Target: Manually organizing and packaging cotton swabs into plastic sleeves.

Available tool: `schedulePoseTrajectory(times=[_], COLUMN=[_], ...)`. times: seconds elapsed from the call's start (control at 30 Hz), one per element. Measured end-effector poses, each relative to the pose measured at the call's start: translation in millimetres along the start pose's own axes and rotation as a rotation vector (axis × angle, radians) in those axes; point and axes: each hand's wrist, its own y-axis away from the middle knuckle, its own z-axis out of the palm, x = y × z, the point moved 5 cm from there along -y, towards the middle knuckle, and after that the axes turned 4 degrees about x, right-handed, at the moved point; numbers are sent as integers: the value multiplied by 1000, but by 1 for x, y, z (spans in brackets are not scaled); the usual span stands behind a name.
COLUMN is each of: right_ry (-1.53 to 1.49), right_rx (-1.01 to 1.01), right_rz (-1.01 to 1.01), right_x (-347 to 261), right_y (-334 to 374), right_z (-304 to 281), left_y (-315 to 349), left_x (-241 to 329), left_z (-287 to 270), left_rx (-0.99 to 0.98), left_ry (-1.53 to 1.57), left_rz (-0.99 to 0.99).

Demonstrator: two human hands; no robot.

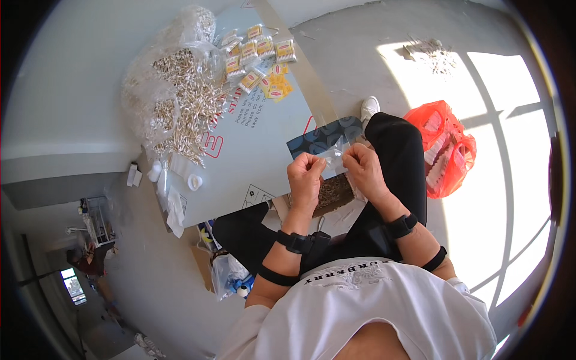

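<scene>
The left hand and right hand are pinching a clear plastic bag, hiding bits of it.

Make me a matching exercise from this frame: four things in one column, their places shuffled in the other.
Things:
1. small clear bag
2. red bag
3. loose swab heap
4. yellow-labelled packets

Places:
A. spilling from a large clear bag on the table
B. held between left hand and right hand
C. clustered toward the table's far right edge
D. on the floor, to the person's right

Pairs: 1-B, 2-D, 3-A, 4-C
</scene>
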Motion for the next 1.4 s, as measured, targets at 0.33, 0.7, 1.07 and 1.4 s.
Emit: schedulePoseTrajectory(times=[0.33,0.7,1.07,1.4], right_ry=[381,-510,-513,-373], right_rx=[20,429,530,477], right_rz=[-219,230,377,318], right_x=[-31,37,84,70], right_y=[9,-39,-70,-51], right_z=[-22,-52,-50,-29], left_y=[-11,-84,-143,-133], left_x=[40,24,7,15], left_z=[37,117,134,102], left_rx=[-120,-319,-551,-614], left_ry=[-596,-573,-899,-803], left_rz=[773,775,874,806])
